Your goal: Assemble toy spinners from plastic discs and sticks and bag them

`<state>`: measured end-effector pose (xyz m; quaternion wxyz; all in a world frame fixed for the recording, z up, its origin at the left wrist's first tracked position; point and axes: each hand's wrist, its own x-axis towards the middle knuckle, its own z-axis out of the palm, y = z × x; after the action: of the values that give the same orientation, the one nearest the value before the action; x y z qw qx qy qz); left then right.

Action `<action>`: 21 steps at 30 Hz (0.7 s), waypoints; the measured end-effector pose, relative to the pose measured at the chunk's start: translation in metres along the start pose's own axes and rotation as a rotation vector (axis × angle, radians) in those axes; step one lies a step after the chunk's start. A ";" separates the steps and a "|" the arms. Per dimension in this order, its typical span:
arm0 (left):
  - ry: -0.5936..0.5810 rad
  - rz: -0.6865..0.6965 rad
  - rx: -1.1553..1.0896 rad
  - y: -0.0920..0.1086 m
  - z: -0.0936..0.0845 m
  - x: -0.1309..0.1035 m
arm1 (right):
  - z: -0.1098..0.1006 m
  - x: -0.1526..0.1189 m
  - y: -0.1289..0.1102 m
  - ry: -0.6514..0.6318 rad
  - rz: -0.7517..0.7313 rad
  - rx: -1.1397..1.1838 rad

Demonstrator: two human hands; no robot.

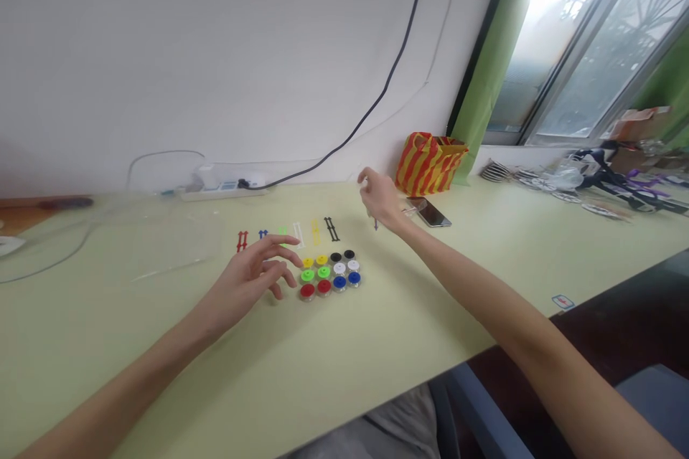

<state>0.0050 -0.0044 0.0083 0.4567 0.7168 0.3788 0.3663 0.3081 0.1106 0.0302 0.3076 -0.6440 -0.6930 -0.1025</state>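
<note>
My left hand [252, 278] hovers with fingers apart beside rows of small round pieces, holding nothing. These include red [307, 291], green [307, 275], yellow [321, 259], blue [339, 282], white [353, 267] and black [349, 254] ones. Behind them lie arrow-ended strips: red [242, 241], blue [263, 234], green, white [298, 234], yellow [316, 232] and black [332, 229]. My right hand [377, 195] is raised to the right of the strips, fingers curled; what it holds, if anything, is too small to name. A small blue piece [376, 224] shows just under it.
On the pale green table [377, 373], a red-yellow striped bag [428, 165] and a phone [430, 213] are right of my right hand. A power strip [223, 191] and clear plastic [172, 240] lie at the left. Cluttered items [597, 176] fill the far right.
</note>
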 end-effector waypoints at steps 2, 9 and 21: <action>0.008 -0.008 0.005 0.001 0.000 0.000 | 0.010 0.023 -0.003 -0.066 0.015 -0.082; 0.018 0.003 0.021 0.006 0.001 -0.002 | 0.048 0.051 -0.007 -0.359 0.064 -0.240; 0.002 0.000 0.002 0.007 0.002 -0.004 | 0.056 0.038 0.009 -0.460 0.101 -0.246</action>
<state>0.0070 -0.0106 0.0138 0.4555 0.7170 0.3795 0.3667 0.3012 0.1736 0.0052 0.0661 -0.7168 -0.6938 -0.0213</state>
